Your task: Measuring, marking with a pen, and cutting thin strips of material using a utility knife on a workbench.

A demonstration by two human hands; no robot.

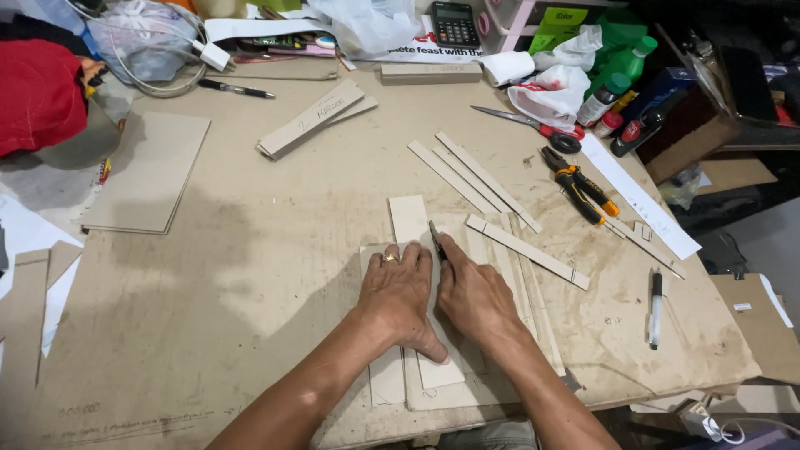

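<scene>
My left hand, with a ring on one finger, presses flat on a pale cardboard strip that lies lengthwise on a larger cardboard sheet. My right hand is closed around a dark-handled knife, whose tip rests against the strip's right edge just past my left fingertips. The two hands touch side by side.
Several narrow cardboard strips lie beyond the hands. Orange-handled pliers, red-handled scissors, a long white ruler and a marker pen sit to the right. Stacked cardboard lies on the left; bottles, bags and a calculator crowd the far edge.
</scene>
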